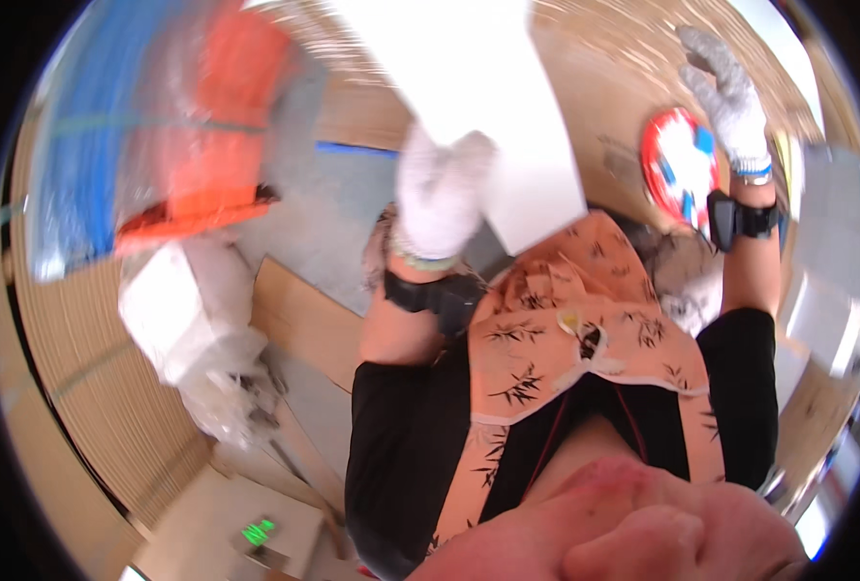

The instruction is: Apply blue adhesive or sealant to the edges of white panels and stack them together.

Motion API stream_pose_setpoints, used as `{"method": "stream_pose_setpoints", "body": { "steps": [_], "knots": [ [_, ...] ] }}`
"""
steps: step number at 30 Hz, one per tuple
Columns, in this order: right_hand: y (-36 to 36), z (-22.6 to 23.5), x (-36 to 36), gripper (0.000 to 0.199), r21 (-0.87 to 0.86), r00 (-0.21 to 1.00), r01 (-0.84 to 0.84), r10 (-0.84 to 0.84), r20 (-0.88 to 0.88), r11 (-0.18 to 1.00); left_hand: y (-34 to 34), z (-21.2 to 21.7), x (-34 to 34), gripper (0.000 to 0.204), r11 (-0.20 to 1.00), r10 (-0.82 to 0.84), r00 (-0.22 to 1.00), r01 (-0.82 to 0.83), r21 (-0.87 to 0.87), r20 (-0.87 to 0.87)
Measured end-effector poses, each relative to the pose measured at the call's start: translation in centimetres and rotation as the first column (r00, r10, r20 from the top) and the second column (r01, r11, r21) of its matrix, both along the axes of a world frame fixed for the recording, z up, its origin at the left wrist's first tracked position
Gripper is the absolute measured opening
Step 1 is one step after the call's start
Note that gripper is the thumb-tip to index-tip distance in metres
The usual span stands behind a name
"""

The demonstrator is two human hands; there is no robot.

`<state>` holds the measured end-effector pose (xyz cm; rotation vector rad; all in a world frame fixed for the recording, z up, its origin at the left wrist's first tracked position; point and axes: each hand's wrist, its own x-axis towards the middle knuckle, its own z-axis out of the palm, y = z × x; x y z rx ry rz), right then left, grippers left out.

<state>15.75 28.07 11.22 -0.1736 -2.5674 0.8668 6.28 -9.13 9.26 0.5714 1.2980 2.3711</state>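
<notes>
My left hand (444, 186), in a white knit glove with a black strap at the wrist, is closed on the edge of a long white sheet (493, 92). The sheet slants from the top of the view down toward my lap; motion blurs it, and whether it is card or thin board cannot be told. My right hand (730, 95), gloved alike, is raised at the right with thumb and fingers apart and nothing between them. Just left of it sits a round red-rimmed container (680, 165) holding blue and white pieces. Behind both hands lies brown corrugated cardboard (595, 97).
Plastic-wrapped stacks of blue (86, 145) and orange (227, 126) material stand at the upper left. Below them is a crumpled white plastic bag (183, 315). Stacked cardboard (115, 378) lines the left side. An orange patterned apron (537, 358) covers my front.
</notes>
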Motion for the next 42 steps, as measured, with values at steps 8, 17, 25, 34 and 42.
{"method": "stream_pose_setpoints", "body": {
  "steps": [8, 17, 25, 34, 42],
  "knots": [
    [13.6, -12.3, 23.5, 0.035, -0.105, 0.688, 0.713, -0.663, 0.296, 0.693, 3.2, -1.8, -1.6, 0.05, 0.999, 0.041, 0.961, -0.038, -0.019, 0.272],
    [7.6, -24.5, 26.8, 0.045, 0.314, 0.399, 0.689, -0.703, 0.588, 0.653, 4.2, -2.6, -1.9, 0.054, 0.975, -0.176, 0.912, 0.214, -0.065, 0.37],
    [4.9, -25.7, 23.7, 0.061, 0.494, 0.33, 0.574, -0.737, 0.59, 0.653, 6.9, -3.0, -0.8, 0.057, 0.837, -0.417, 0.848, 0.499, -0.224, 0.327],
    [4.5, -21.5, 22.6, 0.043, 0.282, 0.403, 0.767, -0.775, 0.487, 0.576, 9.5, -2.0, 0.1, 0.051, 0.784, -0.487, 0.781, 0.588, -0.199, 0.391],
    [5.0, -8.7, 20.6, 0.022, -0.453, 0.764, 0.598, -0.642, 0.071, 0.661, 12.6, 0.4, 1.0, 0.043, 0.469, -0.762, 0.555, 0.828, -0.306, 0.334]
  ]
}}
